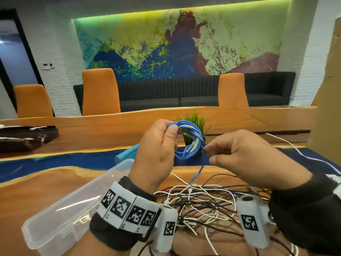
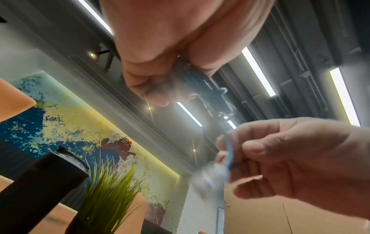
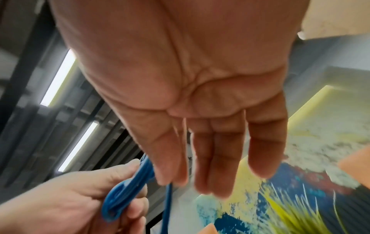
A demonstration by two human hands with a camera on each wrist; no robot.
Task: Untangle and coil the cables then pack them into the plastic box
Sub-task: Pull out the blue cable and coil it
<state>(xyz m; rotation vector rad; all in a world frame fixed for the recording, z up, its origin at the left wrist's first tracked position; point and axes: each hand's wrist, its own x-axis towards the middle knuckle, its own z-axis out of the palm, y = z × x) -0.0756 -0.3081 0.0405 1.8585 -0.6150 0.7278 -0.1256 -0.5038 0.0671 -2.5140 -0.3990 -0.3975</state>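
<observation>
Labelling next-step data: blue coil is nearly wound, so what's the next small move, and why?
Probably wrap the loose tail around the blue coil. The left hand grips the bundled loops, the right hand pinches the free end near its hanging connector, and the plastic box is still empty.
</observation>
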